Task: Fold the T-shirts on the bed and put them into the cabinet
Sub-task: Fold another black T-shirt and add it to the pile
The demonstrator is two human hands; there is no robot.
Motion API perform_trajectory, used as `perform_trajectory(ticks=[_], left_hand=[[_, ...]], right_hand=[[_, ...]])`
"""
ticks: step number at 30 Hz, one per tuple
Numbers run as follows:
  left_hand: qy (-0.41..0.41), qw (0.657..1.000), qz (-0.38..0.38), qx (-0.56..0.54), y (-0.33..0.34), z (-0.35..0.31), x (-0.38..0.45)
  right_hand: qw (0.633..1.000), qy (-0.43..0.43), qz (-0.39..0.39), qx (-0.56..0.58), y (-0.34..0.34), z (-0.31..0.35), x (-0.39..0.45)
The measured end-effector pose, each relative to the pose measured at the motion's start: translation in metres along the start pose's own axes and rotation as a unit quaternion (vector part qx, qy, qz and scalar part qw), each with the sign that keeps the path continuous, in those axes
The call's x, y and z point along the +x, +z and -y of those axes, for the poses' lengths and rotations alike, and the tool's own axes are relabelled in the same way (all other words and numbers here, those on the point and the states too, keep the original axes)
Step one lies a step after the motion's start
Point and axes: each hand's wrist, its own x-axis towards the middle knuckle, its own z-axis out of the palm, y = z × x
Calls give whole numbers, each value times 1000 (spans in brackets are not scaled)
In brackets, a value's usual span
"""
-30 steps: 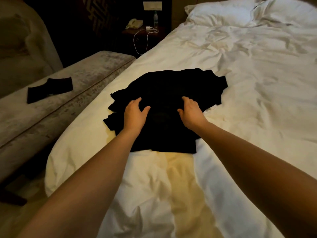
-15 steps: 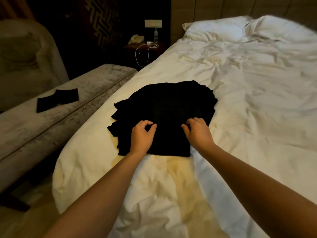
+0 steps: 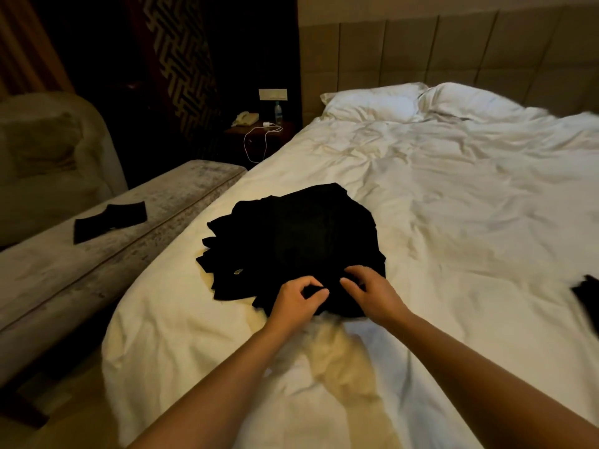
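A pile of black T-shirts [image 3: 291, 241] lies on the white bed [image 3: 453, 205], close to its left side. My left hand [image 3: 296, 303] pinches the black cloth at the pile's near edge between thumb and fingers. My right hand [image 3: 369, 294] sits just to the right of it, fingers curled on the same near edge. A small light label [image 3: 238, 271] shows on the pile's left part. Another black garment [image 3: 588, 294] pokes in at the right edge of the bed. No cabinet is in view.
A grey upholstered bench [image 3: 97, 254] runs along the bed's left side with a flat black garment [image 3: 110, 220] on it. An armchair [image 3: 48, 150] stands at far left. Behind are a nightstand [image 3: 259, 131] with a telephone, bottle and white cable, and two pillows [image 3: 405, 102].
Both hands slid back from the middle of the pile to its near edge and curled onto the cloth. The far part of the pile has drawn in toward me; the view tilted up.
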Motion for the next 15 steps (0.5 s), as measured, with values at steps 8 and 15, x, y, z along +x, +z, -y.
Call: perform_trajectory(ticks=[8,15], left_hand=[[-77,991,34,101,-2,8,-31],[-9,992,3,129,-4,9,-18]], right_hand=[[981,35,124,-143,25,2,-10],[981,3,110,-162,22,-11,-8]])
